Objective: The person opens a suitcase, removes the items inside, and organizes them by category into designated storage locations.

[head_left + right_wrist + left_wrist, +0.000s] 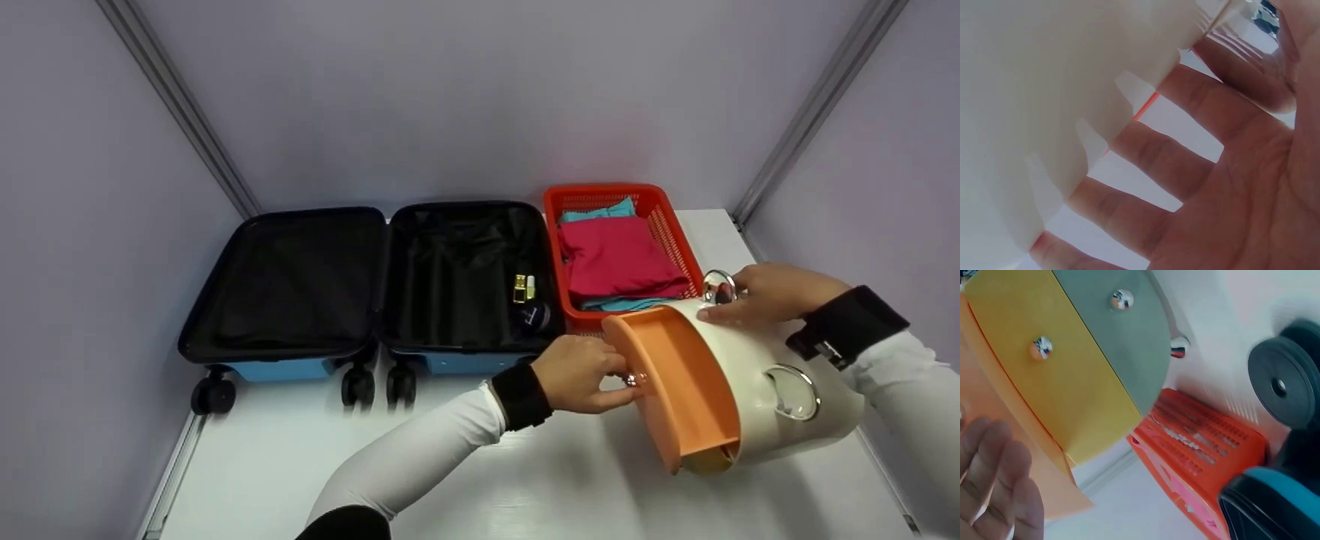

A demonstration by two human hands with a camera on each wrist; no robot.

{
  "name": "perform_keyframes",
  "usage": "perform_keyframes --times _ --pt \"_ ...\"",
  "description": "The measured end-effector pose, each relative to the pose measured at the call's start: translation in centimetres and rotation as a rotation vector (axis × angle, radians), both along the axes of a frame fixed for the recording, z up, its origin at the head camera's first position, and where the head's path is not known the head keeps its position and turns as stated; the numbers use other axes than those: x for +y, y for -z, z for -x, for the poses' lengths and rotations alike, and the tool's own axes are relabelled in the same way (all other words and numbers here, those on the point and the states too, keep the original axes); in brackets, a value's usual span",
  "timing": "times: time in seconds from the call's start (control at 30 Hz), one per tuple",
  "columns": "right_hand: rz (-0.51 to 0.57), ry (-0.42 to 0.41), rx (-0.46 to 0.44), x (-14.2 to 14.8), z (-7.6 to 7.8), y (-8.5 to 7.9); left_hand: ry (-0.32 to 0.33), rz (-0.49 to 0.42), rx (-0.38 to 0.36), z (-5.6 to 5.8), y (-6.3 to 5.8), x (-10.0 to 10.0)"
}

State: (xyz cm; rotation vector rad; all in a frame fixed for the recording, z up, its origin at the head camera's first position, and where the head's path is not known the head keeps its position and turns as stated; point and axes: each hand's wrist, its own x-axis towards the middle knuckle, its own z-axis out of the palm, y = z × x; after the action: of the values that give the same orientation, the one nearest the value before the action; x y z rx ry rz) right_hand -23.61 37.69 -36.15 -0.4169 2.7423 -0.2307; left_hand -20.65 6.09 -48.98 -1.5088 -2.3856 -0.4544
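White tabletop (570,480) filled the space between pale grey walls, with metal rails running down the corners. At its right end a cream drawer box (757,390) with a rounded body lay tipped on its side, ring handles showing on its shell, and an orange drawer (675,382) stood pulled partly out of it toward the person. The left hand (581,373) pinched the small shiny knob on the orange drawer's front, fingers curled round it. From the left wrist view the box showed a yellow drawer front (1067,377) and a grey one (1123,332) beside the orange, each with a shiny knob. The right hand (765,294) rested on top of the cream box beside a chrome ring, its fingers spread flat and straight against the shell; the right wrist view showed those fingers (1185,146) splayed against the white surface, gripping nothing.

Just behind the box sat a red basket (671,225) holding folded clothes, a magenta piece (615,259) on top of teal ones. To the left of the basket a blue suitcase (367,289) lay wide open on its wheels, both black-lined halves facing up. In the near right corner of its right half sat a small gold bottle (520,288) and a dark round jar (534,316). Both forearms wore white sleeves with black wrist bands.
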Motion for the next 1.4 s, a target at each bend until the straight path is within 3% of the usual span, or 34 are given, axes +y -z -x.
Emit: perform_keyframes --times 0.2,0.47,0.67,0.83,1.0,1.27,1.4 --pt "-0.012 0.016 -0.006 -0.1 -0.1 0.1 -0.004 0.024 -0.070 2.7 -0.8 -1.7" --pt "-0.007 0.024 -0.013 -0.1 -0.5 0.0 -0.171 0.071 -0.109 8.0 -1.6 -3.7" --pt "-0.008 0.031 0.000 -0.3 -0.8 0.1 -0.199 0.175 -0.171 11.9 -1.3 -4.8" --pt "-0.011 0.044 -0.004 -0.5 -1.0 0.0 -0.250 0.274 -0.182 14.4 -0.6 -5.1" --pt "-0.028 0.034 0.015 -0.7 -1.0 0.1 -0.330 0.348 -0.220 15.7 0.7 -5.1" --pt "-0.029 0.009 0.029 -1.1 -0.8 0.3 -0.446 0.484 -0.386 16.6 3.8 -4.6" --pt "-0.025 0.004 0.022 -1.4 -0.8 0.3 -0.443 0.503 -0.428 15.9 4.3 -4.6"
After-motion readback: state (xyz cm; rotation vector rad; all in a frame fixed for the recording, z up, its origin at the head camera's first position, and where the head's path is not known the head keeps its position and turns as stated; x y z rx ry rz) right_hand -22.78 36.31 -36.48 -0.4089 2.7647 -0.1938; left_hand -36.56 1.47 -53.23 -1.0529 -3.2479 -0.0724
